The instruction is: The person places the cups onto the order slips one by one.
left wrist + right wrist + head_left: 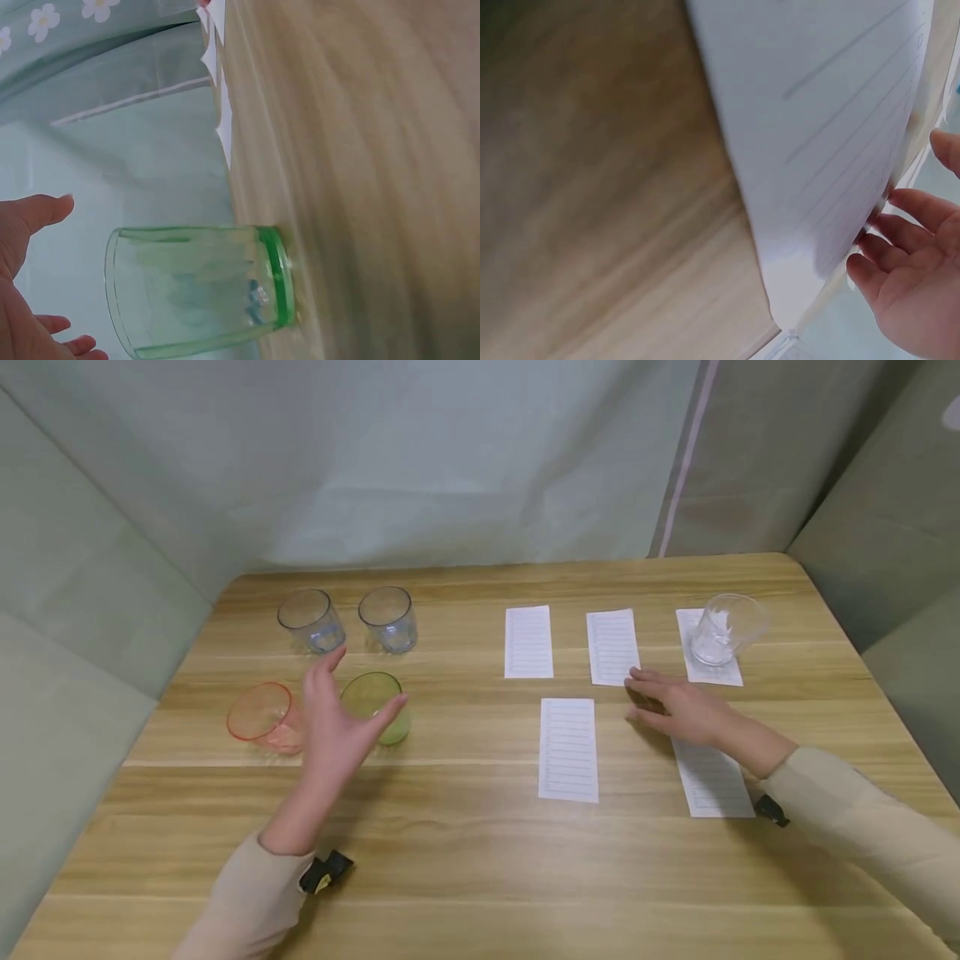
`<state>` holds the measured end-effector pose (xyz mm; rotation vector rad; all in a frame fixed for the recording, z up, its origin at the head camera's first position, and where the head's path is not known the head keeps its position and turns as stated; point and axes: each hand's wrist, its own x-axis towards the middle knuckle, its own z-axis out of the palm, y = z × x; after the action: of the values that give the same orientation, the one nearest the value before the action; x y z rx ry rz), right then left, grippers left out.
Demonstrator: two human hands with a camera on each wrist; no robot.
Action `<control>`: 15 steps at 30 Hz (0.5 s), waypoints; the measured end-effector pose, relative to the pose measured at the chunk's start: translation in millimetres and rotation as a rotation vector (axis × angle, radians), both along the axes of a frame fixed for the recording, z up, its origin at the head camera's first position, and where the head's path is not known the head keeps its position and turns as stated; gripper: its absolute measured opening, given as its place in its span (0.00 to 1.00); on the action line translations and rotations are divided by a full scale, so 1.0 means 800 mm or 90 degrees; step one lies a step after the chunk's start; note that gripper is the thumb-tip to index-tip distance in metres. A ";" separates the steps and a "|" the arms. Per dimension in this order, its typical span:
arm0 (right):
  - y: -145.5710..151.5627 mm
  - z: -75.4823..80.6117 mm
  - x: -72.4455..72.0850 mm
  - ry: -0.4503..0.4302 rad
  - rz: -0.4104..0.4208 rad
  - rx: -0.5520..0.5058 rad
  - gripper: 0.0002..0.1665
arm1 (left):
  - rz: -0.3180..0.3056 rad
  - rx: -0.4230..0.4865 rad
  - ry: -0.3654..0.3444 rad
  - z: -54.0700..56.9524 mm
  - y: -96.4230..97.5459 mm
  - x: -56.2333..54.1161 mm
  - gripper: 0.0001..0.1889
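Observation:
My left hand (333, 735) is held with thumb and fingers spread wide, between a red-tinted tumbler (281, 735) and a green tumbler (396, 727). In the left wrist view the green tumbler (195, 292) stands upright on the table, its rim near my fingers, nothing gripped. My right hand (686, 710) reaches over the right side, fingers extended. Its fingertips are right at the lower corner of a lined paper slip (613, 647). Under its wrist lies another lined slip (716, 785), partly covered. A clear glass (716, 643) stands on the slip at the back right.
Two bluish glasses (393, 627) stand at the back left. More lined slips lie at the back middle (528, 643) and front middle (568, 752). Pale curtains (465, 468) hang behind and beside the wooden table (465, 860).

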<state>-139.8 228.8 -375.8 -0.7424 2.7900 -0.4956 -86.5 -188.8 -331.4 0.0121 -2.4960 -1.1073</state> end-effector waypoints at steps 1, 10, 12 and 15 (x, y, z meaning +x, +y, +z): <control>0.001 0.000 0.000 -0.004 0.001 0.002 0.34 | 0.004 0.001 -0.005 0.000 -0.001 0.001 0.47; 0.002 0.003 -0.001 -0.020 0.010 0.001 0.34 | 0.017 0.021 -0.067 -0.012 -0.011 0.005 0.51; 0.001 0.004 0.000 -0.022 0.009 0.004 0.34 | 0.021 0.033 -0.086 -0.016 -0.012 0.005 0.52; 0.001 0.004 0.001 -0.021 0.010 0.007 0.35 | 0.022 0.043 -0.108 -0.021 -0.014 0.006 0.52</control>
<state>-139.1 229.2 -372.5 -0.7465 2.7519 -0.4839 -81.8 -200.1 -348.3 0.1756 -2.5939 -1.2220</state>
